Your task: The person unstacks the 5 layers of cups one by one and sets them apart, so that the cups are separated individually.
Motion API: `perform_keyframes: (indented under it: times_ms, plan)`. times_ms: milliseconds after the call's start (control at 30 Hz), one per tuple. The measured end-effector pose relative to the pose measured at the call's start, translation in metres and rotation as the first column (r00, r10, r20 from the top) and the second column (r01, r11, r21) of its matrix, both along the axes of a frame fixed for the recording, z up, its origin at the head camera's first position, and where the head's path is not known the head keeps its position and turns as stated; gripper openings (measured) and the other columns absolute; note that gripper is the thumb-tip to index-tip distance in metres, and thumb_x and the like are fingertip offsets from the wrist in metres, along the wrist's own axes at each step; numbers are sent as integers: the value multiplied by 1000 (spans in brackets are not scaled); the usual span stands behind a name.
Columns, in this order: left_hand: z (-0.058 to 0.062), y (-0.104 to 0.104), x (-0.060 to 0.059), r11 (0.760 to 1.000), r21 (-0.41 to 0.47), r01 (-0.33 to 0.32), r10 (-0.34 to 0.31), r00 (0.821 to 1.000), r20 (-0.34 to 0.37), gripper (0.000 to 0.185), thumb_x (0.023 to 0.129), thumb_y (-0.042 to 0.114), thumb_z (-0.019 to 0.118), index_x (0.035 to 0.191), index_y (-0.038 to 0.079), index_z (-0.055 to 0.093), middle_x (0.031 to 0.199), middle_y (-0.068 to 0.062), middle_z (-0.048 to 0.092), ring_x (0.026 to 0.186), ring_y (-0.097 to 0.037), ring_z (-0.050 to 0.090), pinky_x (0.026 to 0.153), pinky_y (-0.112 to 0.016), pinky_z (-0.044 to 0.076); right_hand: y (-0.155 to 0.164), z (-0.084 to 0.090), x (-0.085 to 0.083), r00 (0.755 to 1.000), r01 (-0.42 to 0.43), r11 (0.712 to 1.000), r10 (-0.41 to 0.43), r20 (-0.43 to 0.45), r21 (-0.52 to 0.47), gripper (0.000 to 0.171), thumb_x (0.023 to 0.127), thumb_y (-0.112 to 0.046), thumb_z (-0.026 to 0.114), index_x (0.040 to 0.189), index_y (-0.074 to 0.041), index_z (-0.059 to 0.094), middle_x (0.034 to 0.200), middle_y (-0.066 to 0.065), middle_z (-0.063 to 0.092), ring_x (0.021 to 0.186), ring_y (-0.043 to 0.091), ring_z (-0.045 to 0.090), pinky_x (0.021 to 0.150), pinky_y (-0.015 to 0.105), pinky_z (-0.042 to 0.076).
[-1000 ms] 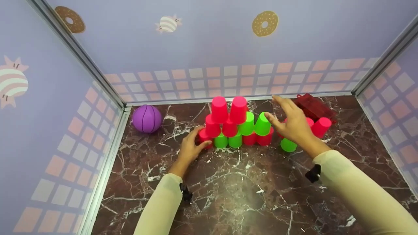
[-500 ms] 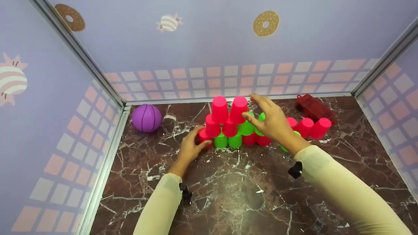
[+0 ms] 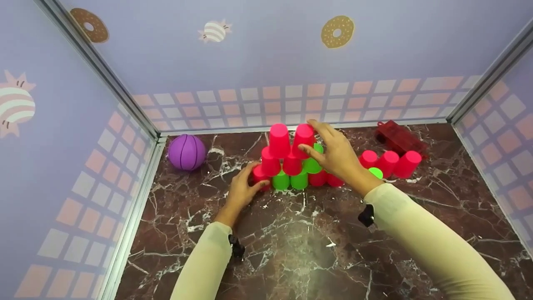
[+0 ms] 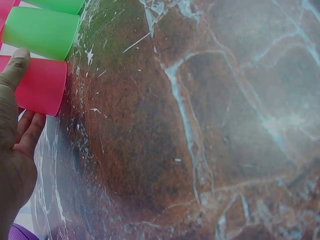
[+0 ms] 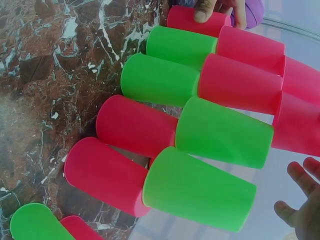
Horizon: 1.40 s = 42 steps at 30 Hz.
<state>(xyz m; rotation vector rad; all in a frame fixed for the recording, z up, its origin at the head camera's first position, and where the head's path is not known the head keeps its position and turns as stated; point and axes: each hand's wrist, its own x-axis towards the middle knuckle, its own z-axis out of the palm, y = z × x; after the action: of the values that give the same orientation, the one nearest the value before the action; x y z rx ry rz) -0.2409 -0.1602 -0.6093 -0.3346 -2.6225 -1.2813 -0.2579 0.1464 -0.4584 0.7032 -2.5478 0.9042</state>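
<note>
A pyramid of upside-down pink and green plastic cups stands by the back wall. My left hand [image 3: 241, 187] holds the pink cup [image 4: 45, 87] at the left end of its bottom row, thumb on one side and fingers on the other. In the second row sit two pink cups and two green ones, among them a green cup [image 5: 225, 132]. Two pink cups form the third row; the right one is a pink cup [image 3: 304, 139]. Beside that cup my right hand [image 3: 339, 154] spreads its thumb and fingers, holding nothing. In the head view it covers the pyramid's right end.
Right of the pyramid stand several loose cups, such as a pink cup [image 3: 407, 164] and a green cup [image 3: 375, 172]. Behind them lies a dark red block-shaped object [image 3: 402, 137]. A purple ball [image 3: 187, 152] rests at the back left. Patterned walls enclose the marbled surface [image 3: 291, 241].
My right hand has moved left from over the pyramid's right end to beside the right-hand top pink cup. The left hand stays at its cup.
</note>
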Motion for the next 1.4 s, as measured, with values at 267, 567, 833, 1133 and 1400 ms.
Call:
perform_keyframes:
  times_ms: [267,567,833,1133,1400]
  plan:
    - [2,3,-2,1000,-2,6,-6,1000,13,72,86,32,93,148,9,63,146,-22,71,128,-43,73,108,-60,59,1,-2,-1,1000,-5,1000,5,-11,-15,72,102,-39,81,160,-6,54,152,16,68,121,41,74,112,56,58]
    - [4,4,-3,1000,5,2,-2,1000,27,72,86,33,92,148,11,63,140,-22,74,126,-42,75,107,-60,59,4,2,-1,1000,-19,1000,18,-21,-21,70,103,-36,80,160,-5,53,140,19,73,102,37,75,99,53,63]
    - [1,2,-2,1000,6,13,-13,1000,-16,70,86,28,93,146,7,64,142,-22,73,123,-41,75,104,-59,61,14,4,-2,994,-40,998,34,-106,-47,68,102,-31,83,156,-1,56,135,22,75,109,39,77,99,55,64]
    - [0,0,-1,1000,5,7,-7,1000,13,73,86,34,94,148,11,64,144,-20,73,126,-40,74,108,-58,60,29,8,-3,996,9,998,-15,-88,-70,67,101,-29,85,157,-4,57,145,21,71,128,42,74,111,58,59]
    - [1,-1,0,1000,-22,-9,10,999,43,73,87,36,93,149,13,63,148,-20,70,130,-43,72,111,-61,57,47,6,-2,996,47,997,-51,-68,-57,62,102,-29,84,155,-8,60,139,18,74,100,37,76,90,50,64]
